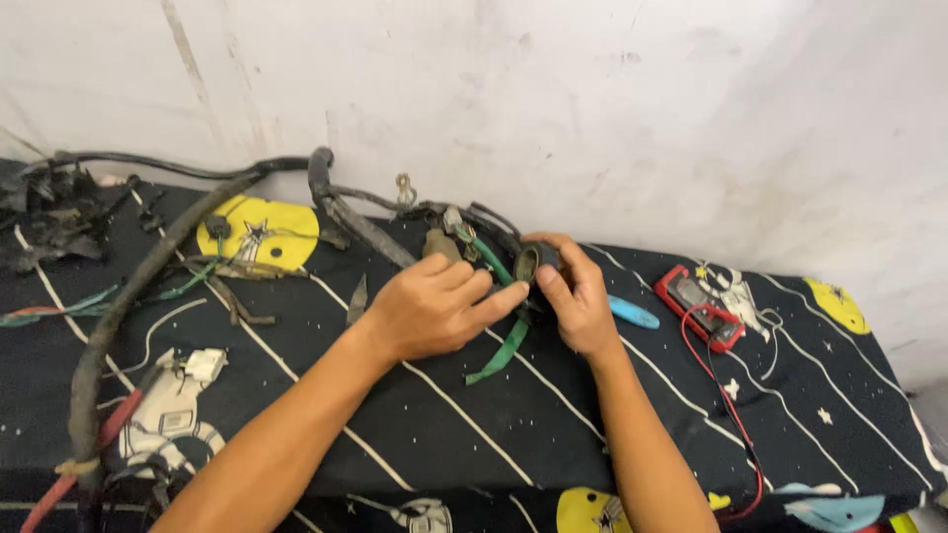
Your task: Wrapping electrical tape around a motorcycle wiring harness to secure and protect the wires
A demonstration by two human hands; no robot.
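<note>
Black round plastic connector (530,263) on the wire harness sits pinched between both hands, just left of the red multimeter (701,307). Left hand (430,308) grips it with fingertips; right hand (576,296) clasps its far side. Green flat strap (504,350) hangs below. Dark patterned cloth (474,434) lies open toward the near edge.

Head camera, looking down and forward over table (612,434) toward wall (592,99) (single view), hands close.
</note>
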